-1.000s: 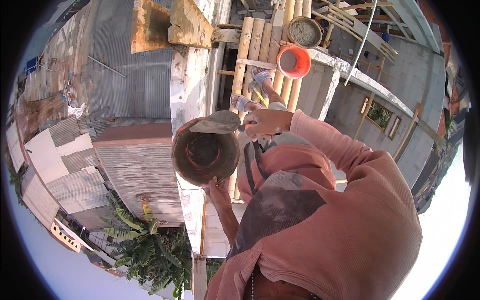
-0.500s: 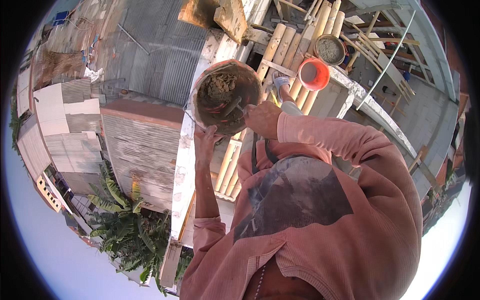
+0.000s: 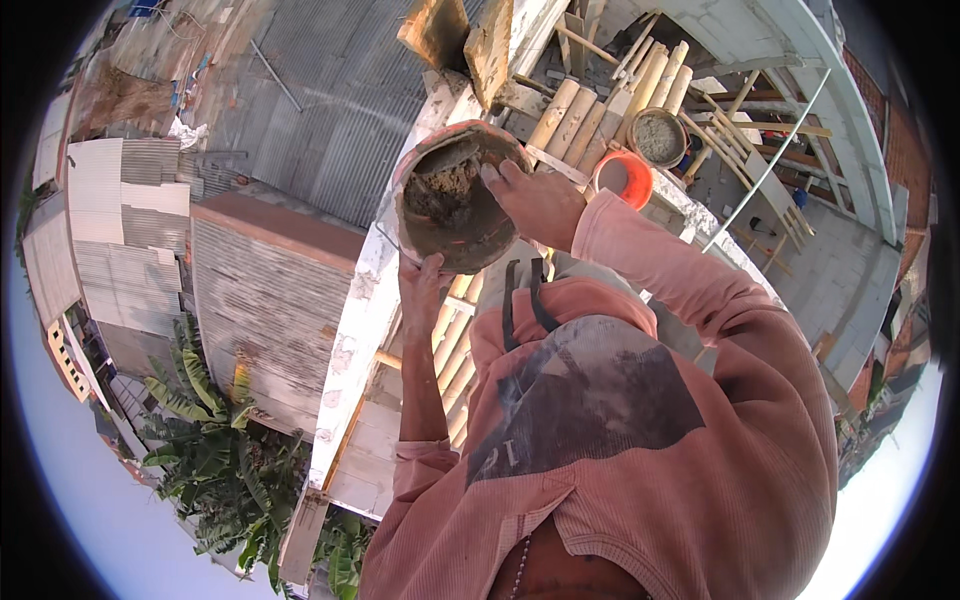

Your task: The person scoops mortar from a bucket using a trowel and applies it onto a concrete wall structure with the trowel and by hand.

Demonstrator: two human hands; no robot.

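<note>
A worn bucket (image 3: 440, 235) with a clump of wet mortar (image 3: 440, 195) is tilted in front of me over the white wall edge. My left hand (image 3: 422, 278) grips its lower rim from beneath. My right hand (image 3: 530, 200) is closed on a trowel, its handle mostly hidden by my fingers, the blade (image 3: 455, 155) down in the bucket by the mortar.
An orange bucket (image 3: 632, 180) and a basin of grey mix (image 3: 660, 135) sit by bamboo poles (image 3: 560, 118). Stained boards (image 3: 485, 50) top the white wall edge (image 3: 340, 400). Corrugated roofs (image 3: 260, 300) and plants (image 3: 230, 480) lie below left; block walls (image 3: 840, 300) are right.
The bucket has risen and now shows mortar inside. The trowel has gone from above its rim down into it. My right hand has moved up; the view has shifted slightly.
</note>
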